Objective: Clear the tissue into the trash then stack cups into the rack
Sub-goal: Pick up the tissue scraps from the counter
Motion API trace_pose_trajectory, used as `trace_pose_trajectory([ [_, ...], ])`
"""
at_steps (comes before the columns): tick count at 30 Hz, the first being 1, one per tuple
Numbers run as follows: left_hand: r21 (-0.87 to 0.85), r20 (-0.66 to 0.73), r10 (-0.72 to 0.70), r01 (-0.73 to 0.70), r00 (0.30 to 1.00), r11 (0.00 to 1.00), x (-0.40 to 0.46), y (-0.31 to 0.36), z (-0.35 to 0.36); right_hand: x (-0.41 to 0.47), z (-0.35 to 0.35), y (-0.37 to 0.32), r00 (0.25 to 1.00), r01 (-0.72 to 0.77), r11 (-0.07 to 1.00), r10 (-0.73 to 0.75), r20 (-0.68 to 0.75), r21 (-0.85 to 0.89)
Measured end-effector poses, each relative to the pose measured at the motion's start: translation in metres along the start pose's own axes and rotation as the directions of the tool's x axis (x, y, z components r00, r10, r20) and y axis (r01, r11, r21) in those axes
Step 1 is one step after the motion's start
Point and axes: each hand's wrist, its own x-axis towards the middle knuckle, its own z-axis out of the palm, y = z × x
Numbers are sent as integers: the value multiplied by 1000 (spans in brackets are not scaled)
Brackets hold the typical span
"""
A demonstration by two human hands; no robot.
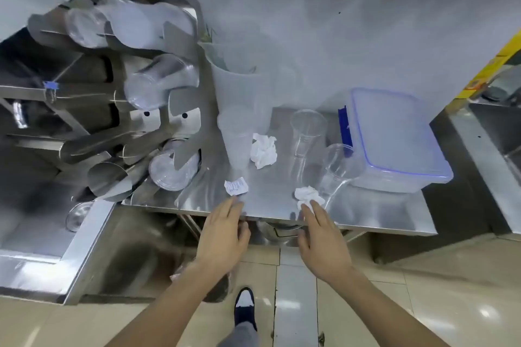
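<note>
Your left hand [222, 234] and right hand [321, 236] were spread flat and empty at the desk [270, 200] edge; the crumpled tissue [307, 196] at your right fingertips looked light and soft, best pinched by its bulk.

White crumpled tissues [263, 153] on silver counter [270, 191]; clear cups [307, 135]; blue-trimmed translucent container [394, 144]; beige floor tiles [423, 290].

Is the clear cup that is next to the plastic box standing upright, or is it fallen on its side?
On its side. The clear cup lies on the counter against the plastic box, its open rim toward the camera.
</note>
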Motion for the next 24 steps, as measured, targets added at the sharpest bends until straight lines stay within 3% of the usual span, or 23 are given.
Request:
trace_pose_trajectory([
  [5,-90,18,-86,88,996,992,42,-26,-3,45,5,-2,996,-75,997,74,-43,-4],
  [8,-101,9,-41,41,999,994,59,-33,-3,58,8,0,991,-123,992,124,-50,19],
  [15,-27,27,53,-52,998,998,84,-38,6,78,14,3,987,-160,987,160,-14,25],
  [24,77,94,-11,3,996,997,106,-41,24,95,17,12,995,-97,994,96,22,42],
])
